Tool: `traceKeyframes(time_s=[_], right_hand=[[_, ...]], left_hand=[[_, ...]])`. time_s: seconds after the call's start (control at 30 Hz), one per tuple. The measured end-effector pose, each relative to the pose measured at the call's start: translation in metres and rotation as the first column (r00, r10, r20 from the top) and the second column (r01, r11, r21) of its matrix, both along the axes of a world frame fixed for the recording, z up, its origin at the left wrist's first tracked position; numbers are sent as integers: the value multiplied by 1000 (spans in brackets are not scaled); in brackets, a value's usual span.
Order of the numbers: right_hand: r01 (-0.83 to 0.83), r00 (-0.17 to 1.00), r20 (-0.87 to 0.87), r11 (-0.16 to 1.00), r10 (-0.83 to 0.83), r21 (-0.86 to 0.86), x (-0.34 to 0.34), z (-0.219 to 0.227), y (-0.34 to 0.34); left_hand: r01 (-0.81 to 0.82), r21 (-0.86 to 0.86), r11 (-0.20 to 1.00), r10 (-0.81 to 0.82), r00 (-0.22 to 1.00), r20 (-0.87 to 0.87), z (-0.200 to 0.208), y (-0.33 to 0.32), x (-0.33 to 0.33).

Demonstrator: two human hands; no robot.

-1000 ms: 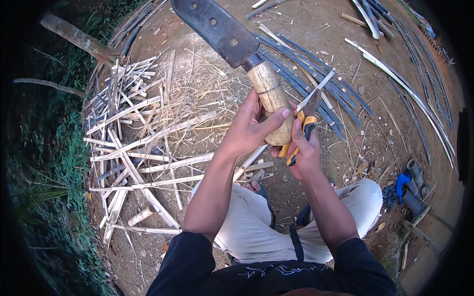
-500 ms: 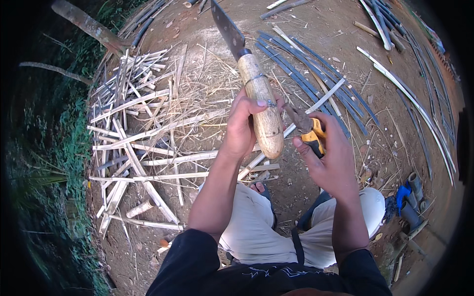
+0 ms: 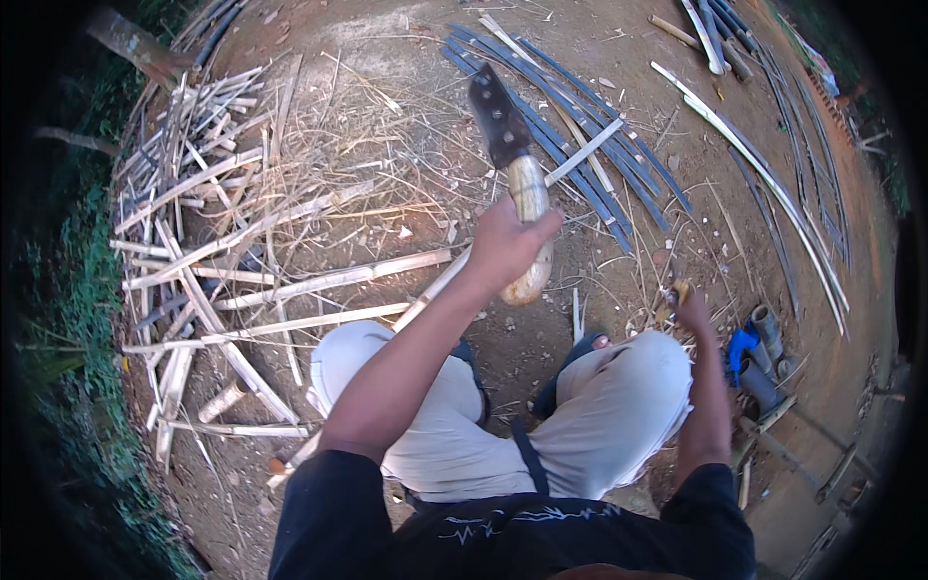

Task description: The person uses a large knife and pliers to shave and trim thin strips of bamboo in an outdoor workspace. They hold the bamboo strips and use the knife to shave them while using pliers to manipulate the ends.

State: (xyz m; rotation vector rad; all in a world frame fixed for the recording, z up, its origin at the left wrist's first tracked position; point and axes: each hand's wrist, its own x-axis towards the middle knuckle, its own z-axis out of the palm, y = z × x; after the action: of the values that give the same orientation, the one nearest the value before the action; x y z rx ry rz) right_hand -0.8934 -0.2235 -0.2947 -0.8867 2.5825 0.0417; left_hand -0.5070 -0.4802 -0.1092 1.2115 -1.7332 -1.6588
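My left hand (image 3: 509, 244) is wrapped round the wooden handle of a machete (image 3: 528, 186), held up in front of my knees. Its dark, broad blade points up and away, tilted slightly left, and the rounded butt of the handle sticks out below my fist. Out to the right, low near the ground and beyond my right knee, my right hand (image 3: 692, 311) is closed on the yellow-handled pliers (image 3: 681, 290). The pliers look small and partly blurred there, and my fingers cover much of them.
A heap of split bamboo strips (image 3: 222, 251) lies to the left, with shavings (image 3: 338, 164) beside it. Dark bamboo slats (image 3: 570, 126) lie ahead, and long pale strips (image 3: 764, 169) at the right. A blue-handled tool (image 3: 740, 350) rests among bamboo tubes (image 3: 767, 333).
The pliers have moved away from the machete's handle, out to the right and down with my right hand. My left hand has turned the machete, and its grip now covers the middle of the handle.
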Motion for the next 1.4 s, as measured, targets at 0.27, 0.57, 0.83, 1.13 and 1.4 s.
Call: traceKeyframes(time_s=[0.27, 0.57, 0.83, 1.13, 1.4], right_hand=[[142, 968, 139, 915, -208, 378, 114, -181, 151], [233, 921, 198, 881, -336, 411, 149, -161, 205], [275, 912, 206, 901, -355, 334, 151, -127, 237], [405, 882, 351, 885, -313, -228, 104, 31, 111], [316, 832, 551, 766, 59, -559, 165, 290, -28]], left_hand=[[234, -81, 969, -200, 933, 300, -111, 71, -17], [338, -47, 940, -265, 809, 526, -130, 83, -29], [274, 44, 961, -258, 825, 503, -146, 92, -13], [302, 47, 952, -295, 866, 404, -116, 90, 0], [266, -171, 949, -275, 961, -31, -54, 110, -8]])
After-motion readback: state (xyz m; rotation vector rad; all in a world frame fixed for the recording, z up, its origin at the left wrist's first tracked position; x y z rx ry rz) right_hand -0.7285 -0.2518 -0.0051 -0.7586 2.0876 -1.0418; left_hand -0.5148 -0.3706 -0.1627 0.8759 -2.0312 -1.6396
